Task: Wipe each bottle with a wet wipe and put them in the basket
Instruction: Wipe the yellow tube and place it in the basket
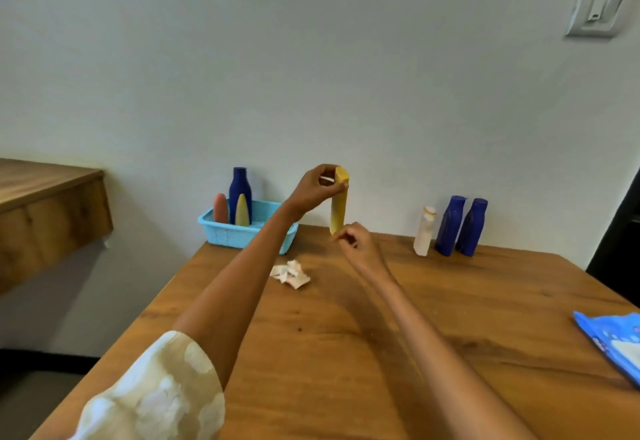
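My left hand [317, 187] grips the cap end of a tall yellow bottle [338, 209], which hangs upright above the table's far edge. My right hand [351, 239] has its fingers curled at the bottle's lower tip and pinches it. A crumpled white wet wipe [291, 274] lies on the table below my hands. The light blue basket [228, 233] stands at the back left and holds a dark blue bottle [239, 187], a pinkish bottle [220, 208] and a pale yellow bottle [242, 210].
At the back right stand a white bottle [425, 231] and two dark blue bottles [450, 225] [471, 227] near the wall. A blue wet-wipe pack [614, 344] lies at the wooden table's [346, 353] right edge. A wooden shelf [45, 204] juts out on the left.
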The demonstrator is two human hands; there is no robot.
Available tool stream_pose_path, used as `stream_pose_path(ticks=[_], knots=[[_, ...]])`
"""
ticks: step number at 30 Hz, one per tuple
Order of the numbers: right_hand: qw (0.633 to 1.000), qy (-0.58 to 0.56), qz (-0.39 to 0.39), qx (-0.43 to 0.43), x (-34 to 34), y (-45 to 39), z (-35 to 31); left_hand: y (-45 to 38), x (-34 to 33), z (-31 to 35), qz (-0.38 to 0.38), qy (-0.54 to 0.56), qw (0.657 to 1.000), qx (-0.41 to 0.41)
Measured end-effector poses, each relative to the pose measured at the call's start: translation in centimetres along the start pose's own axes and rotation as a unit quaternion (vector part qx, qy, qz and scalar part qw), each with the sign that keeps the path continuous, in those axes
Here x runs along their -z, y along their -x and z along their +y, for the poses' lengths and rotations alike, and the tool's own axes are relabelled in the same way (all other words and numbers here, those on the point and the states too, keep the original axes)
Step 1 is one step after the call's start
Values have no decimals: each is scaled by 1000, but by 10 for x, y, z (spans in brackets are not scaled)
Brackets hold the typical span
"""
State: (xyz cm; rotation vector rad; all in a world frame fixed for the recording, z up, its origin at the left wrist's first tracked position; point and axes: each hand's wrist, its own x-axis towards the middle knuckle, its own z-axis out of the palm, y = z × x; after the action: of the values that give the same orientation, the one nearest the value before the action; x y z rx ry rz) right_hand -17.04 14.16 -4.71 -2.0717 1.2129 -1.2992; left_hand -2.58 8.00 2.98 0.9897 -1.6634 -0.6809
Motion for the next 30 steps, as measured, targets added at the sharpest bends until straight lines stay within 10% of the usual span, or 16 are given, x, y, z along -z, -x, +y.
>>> stream_pose_path(ticks=[6, 13, 21, 26, 30], knots=[[963, 168, -198, -76, -45, 11, -29, 32, 39, 15, 14, -33, 999, -7], [938, 230, -256, -52, -63, 4, -29, 48, 65, 13, 11, -47, 999, -3], [994, 48, -5, -97, -52, 9, -19, 69, 80, 2, 45, 12, 999, 19], [939, -217, 205, -173, -21, 8, -34, 85, 77, -3, 75, 116, 990, 24], [927, -277, 196, -159, -5, -6, -66, 95, 65, -6, 102, 211, 971, 50]])
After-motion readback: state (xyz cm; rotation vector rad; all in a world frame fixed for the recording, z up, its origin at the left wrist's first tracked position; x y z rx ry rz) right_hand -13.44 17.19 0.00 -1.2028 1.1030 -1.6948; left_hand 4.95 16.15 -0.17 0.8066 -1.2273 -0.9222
